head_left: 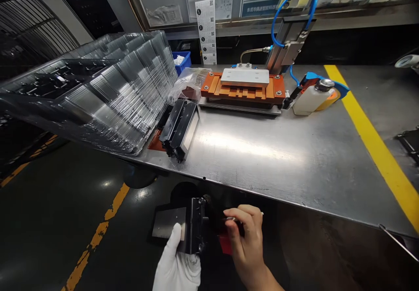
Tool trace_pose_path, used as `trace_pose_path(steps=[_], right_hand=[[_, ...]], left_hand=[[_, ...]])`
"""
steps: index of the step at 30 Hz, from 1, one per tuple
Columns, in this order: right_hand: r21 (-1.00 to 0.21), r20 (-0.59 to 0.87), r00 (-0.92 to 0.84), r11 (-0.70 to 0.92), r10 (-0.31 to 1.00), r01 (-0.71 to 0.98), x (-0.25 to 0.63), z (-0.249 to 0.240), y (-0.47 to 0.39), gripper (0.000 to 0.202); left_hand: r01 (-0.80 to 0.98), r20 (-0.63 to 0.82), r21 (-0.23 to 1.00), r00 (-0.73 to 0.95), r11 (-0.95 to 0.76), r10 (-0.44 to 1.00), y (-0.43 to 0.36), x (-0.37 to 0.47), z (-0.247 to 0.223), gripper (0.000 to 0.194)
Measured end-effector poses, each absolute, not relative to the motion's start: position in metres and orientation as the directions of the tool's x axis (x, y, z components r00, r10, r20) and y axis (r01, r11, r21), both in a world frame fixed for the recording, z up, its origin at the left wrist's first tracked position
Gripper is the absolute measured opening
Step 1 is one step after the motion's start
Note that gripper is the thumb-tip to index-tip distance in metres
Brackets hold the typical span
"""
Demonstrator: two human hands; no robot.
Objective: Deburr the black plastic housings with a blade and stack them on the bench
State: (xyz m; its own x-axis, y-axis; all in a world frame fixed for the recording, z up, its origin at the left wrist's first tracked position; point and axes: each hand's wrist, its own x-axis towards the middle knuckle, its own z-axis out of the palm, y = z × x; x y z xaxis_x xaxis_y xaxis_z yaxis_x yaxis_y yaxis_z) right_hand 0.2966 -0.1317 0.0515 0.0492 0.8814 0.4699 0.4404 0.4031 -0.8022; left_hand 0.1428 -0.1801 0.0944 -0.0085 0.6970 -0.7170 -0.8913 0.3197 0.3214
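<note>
My left hand (178, 262), in a white glove, grips a black plastic housing (195, 225) in front of the bench edge, thumb on top. A flat grey face shows on the housing's left side, and small pegs stick out on its right. Just right of it, my bare right hand (245, 234) is closed in a pinch, apart from the housing. Between thumb and forefinger a small shiny sliver shows, too little to name. On the bench lie more black housings (180, 127), side by side near the stacked trays.
A stack of clear plastic trays (131, 86) fills the bench's left end. At the back stand an orange press fixture (244, 86) with a blue air hose (273, 25), a white bottle (312, 99) and a blue bin (182, 63). Yellow tape (366, 138) crosses the metal bench (262, 151).
</note>
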Motion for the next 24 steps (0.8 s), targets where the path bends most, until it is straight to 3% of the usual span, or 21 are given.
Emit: trace_pose_path(steps=[3,6,8,11,16,19,24], right_hand=[[-0.928,0.268,-0.173,0.302,0.948,0.218,0.299,0.058,-0.130,0.046],[-0.940,0.225,-0.347,0.297,0.911,0.171,0.295,0.064,-0.131,0.061],[-0.907,0.281,-0.349,0.366,0.894,0.207,0.290,0.066,-0.131,0.063],[-0.880,0.332,-0.339,0.418,0.880,0.225,0.285,0.066,-0.130,0.056],[-0.892,0.291,-0.417,0.402,0.861,0.208,0.286,0.064,-0.128,0.054],[-0.834,0.367,-0.413,0.491,0.833,0.250,0.286,0.062,-0.129,0.056],[-0.764,0.464,-0.267,0.534,0.845,0.363,0.278,0.056,-0.126,0.056]], left_hand=[[-0.877,-0.691,0.430,-0.168,0.213,0.703,-0.186,0.144,0.088,0.036],[-0.875,-0.672,0.415,-0.110,0.250,0.732,-0.187,0.142,0.084,0.035],[-0.886,-0.664,0.359,-0.021,0.294,0.748,-0.185,0.139,0.083,0.029],[-0.878,-0.600,0.355,0.050,0.321,0.799,-0.184,0.133,0.080,0.036],[-0.896,-0.539,0.308,0.113,0.320,0.835,-0.182,0.132,0.083,0.037],[-0.891,-0.624,0.319,0.059,0.323,0.779,-0.179,0.136,0.087,0.037],[-0.837,-0.685,0.464,-0.131,0.291,0.717,-0.182,0.137,0.086,0.034]])
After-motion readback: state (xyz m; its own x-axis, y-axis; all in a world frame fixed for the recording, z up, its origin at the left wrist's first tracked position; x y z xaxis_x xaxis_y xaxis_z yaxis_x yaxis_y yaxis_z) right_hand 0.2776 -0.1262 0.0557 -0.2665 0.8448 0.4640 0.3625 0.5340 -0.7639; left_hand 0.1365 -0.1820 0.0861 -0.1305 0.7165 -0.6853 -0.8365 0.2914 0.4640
